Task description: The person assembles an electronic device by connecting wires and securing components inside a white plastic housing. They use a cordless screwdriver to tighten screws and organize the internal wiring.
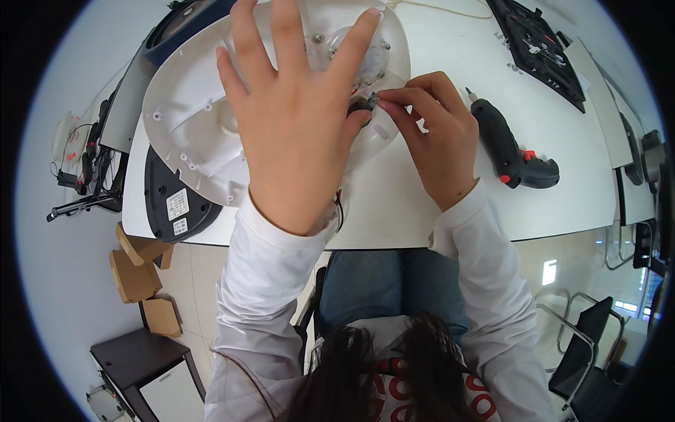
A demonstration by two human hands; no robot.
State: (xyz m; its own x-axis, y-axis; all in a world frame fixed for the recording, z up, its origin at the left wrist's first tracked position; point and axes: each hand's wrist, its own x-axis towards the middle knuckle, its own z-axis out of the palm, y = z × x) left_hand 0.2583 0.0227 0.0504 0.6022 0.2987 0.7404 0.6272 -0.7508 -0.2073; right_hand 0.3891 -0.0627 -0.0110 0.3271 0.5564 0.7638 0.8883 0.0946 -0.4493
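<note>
Left hand (295,119) is splayed across the white shell (186,91), presumably so that it is steadied; between thumb and forefinger of the right hand (444,130), a small grey piece (373,99) is pinched beside a dark part (359,107) within the shell. Shell is laid hollow side up on the white surface (450,42), inner posts exposed. Power screwdriver (503,144) is set near the right hand. White labels (178,203) are borne by the black base (159,186); print too small to be read.
</note>
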